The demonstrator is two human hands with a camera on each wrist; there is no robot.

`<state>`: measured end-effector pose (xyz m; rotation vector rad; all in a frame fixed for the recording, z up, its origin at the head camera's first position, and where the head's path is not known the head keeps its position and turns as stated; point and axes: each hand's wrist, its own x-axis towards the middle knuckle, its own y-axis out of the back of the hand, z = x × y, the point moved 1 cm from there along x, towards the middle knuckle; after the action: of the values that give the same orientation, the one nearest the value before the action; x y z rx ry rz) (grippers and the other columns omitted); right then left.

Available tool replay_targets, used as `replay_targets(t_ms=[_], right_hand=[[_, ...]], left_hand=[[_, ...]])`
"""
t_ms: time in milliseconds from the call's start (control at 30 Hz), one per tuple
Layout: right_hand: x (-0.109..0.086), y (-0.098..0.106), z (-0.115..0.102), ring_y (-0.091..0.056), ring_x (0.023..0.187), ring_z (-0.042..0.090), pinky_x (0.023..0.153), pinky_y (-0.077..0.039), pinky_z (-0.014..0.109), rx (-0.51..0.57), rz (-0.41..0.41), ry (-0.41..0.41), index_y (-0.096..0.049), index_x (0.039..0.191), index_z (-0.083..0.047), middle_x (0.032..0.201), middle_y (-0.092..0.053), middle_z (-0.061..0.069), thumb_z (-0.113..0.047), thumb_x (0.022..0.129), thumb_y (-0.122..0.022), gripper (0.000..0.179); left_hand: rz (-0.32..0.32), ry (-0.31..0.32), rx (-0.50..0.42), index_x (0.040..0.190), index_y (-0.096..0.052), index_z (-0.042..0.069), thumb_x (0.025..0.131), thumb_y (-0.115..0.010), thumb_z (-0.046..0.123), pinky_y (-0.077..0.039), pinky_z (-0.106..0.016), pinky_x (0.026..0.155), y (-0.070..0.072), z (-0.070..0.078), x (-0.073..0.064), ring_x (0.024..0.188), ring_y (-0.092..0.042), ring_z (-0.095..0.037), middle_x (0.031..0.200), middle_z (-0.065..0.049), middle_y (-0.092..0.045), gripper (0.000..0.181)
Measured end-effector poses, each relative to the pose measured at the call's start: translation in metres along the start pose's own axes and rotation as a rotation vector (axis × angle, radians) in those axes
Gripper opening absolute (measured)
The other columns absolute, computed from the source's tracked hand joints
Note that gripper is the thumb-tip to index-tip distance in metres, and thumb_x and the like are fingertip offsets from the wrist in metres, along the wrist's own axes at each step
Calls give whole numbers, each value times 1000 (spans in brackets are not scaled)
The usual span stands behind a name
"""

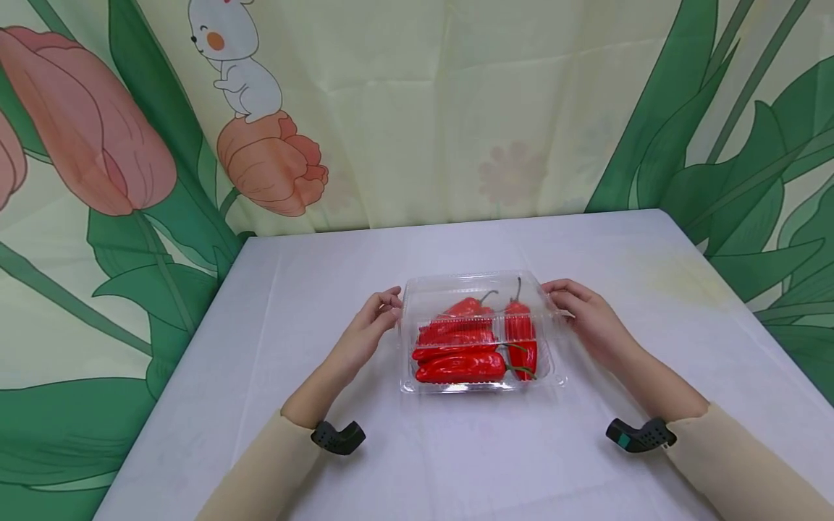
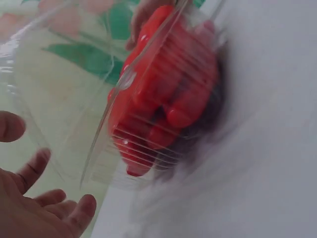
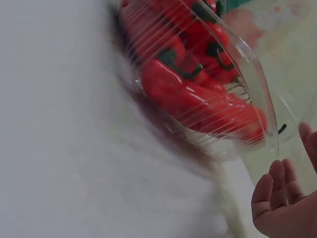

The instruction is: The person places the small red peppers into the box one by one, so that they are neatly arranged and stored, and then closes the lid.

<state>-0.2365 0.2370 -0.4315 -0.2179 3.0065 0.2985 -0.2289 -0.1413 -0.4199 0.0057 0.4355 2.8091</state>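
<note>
A clear plastic clamshell box (image 1: 480, 386) sits in the middle of the white table, its lid (image 1: 456, 286) tilted up from the base. Inside lie several glossy red peppers (image 1: 460, 367) with green stems, most lying sideways and one lengthwise at the right. My left hand (image 1: 362, 327) is at the box's left side; in the left wrist view its thumb and fingers are spread apart beside the clear plastic. At the right side is my right hand (image 1: 589, 316), fingers slightly bent near the lid's edge. Whether either hand touches the plastic is hard to tell.
The white tabletop (image 1: 313, 289) extends around the box on all sides. Behind it hangs a pale curtain (image 1: 508, 108) printed with tulips, leaves and a white animal. Black bands (image 1: 339, 438) circle both wrists over beige sleeves (image 1: 267, 467).
</note>
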Motion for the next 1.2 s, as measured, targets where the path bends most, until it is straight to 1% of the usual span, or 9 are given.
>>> replay_targets(t_ms=[200, 433, 567, 700, 800, 900, 1000, 1100, 1200], right_hand=[[-21, -5, 2, -44, 127, 13, 91, -50, 16, -18, -69, -38, -40, 154, -8, 155, -40, 12, -33, 109, -48, 52], [-45, -10, 7, -32, 148, 40, 92, -53, 17, 5, -142, -52, -28, 163, -13, 166, -27, 22, -26, 107, -52, 62], [-58, -11, 10, -44, 140, 24, 94, -54, 20, 44, -170, -77, -27, 164, -16, 165, -28, 22, -25, 107, -54, 64], [-71, -10, 12, -53, 125, 8, 91, -57, 30, 71, -201, -102, -26, 164, -19, 164, -28, 22, -23, 104, -56, 66], [-79, -9, 14, -57, 121, 11, 89, -59, 35, 54, -215, -110, -22, 165, -21, 163, -29, 24, -23, 104, -58, 71], [-83, -11, 16, -63, 112, 18, 87, -60, 35, 49, -212, -151, -16, 164, -21, 155, -39, 23, -26, 103, -61, 76], [-85, -14, 18, -68, 91, 20, 78, -61, 32, 43, -242, -202, -24, 157, -11, 128, -60, 19, -28, 104, -60, 65], [-88, -14, 21, -65, 72, 15, 65, -58, 27, 64, -354, -239, -47, 134, 0, 96, -66, 9, -30, 108, -54, 41], [-92, -14, 23, -58, 64, 8, 57, -52, 21, 115, -490, -246, -59, 112, 3, 84, -64, 1, -31, 110, -46, 37]], left_hand=[[-34, 32, 17, 140, -49, 12, 102, -62, 19, -46, -53, 111, -5, -10, -22, 151, -37, -38, 165, -10, -35, 41], [-46, 78, -13, 149, -43, 12, 96, -70, 16, -56, -46, 103, -9, -21, -43, 137, -53, -34, 151, -11, -48, 59], [-16, 163, -27, 140, -46, 7, 94, -74, 21, -59, -35, 90, -11, -25, -56, 115, -62, -24, 133, -11, -56, 56], [-132, 224, 1, 117, -60, 1, 100, -66, 28, -51, -26, 65, -12, -27, -65, 79, -63, -17, 101, -11, -67, 33], [-257, 231, -40, 103, -66, -2, 105, -56, 28, -45, -23, 56, -14, -28, -68, 64, -61, -14, 87, -10, -70, 32], [-309, 239, -109, 100, -68, -3, 107, -52, 26, -41, -20, 53, -16, -29, -68, 58, -58, -10, 82, -6, -70, 34], [-294, 246, -155, 100, -68, -3, 107, -52, 24, -39, -20, 52, -18, -30, -69, 56, -53, -9, 80, -3, -68, 32], [-266, 269, -212, 101, -68, -3, 106, -53, 22, -39, -20, 54, -21, -30, -70, 56, -50, -8, 83, -1, -69, 29], [-237, 285, -258, 101, -68, -2, 106, -53, 21, -40, -20, 55, -25, -29, -72, 56, -49, -7, 85, 0, -69, 27]])
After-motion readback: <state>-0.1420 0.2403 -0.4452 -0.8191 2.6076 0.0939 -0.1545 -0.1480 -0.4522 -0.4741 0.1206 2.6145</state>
